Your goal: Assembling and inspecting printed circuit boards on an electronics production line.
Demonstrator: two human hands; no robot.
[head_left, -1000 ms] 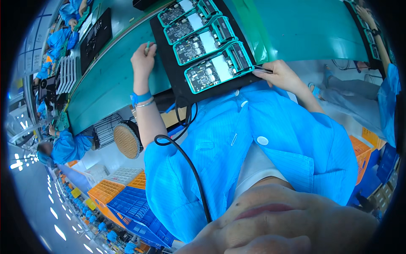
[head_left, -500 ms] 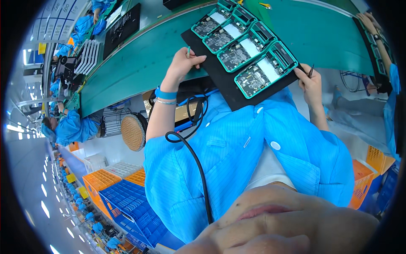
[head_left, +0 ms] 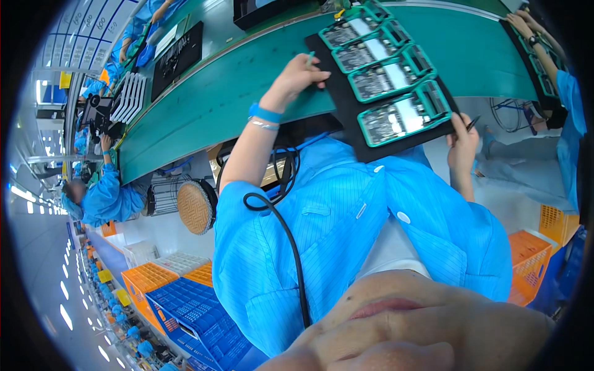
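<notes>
A flat black board (head_left: pixel 346 105) carries a row of several teal-green frames (head_left: pixel 405 120), each with a circuit board and a pale strip inside. My left hand (head_left: pixel 299 79) is closed at the board's left edge, thumb on the edge. A small green thing (head_left: pixel 310 58) sticks up from its fingers; its kind is unclear. At the near right corner, my right hand (head_left: pixel 463 139) grips the board with the thumb on top. A thin, dark pointed tool (head_left: pixel 473 123) juts from that hand; its rest is hidden. The board's near edge overhangs the table, close to my body.
The green tabletop (head_left: pixel 247 111) stretches to both sides. White racks (head_left: pixel 129 98) and a black tray (head_left: pixel 177 60) stand at the left. A round woven stool (head_left: pixel 197 207) and blue crates (head_left: pixel 198 309) are on the floor. Co-workers sit at left and right. A black cable (head_left: pixel 291 235) hangs before me.
The black board with the frames has shifted to the right, and both my hands have moved with it. My left hand is also a little farther away from me.
</notes>
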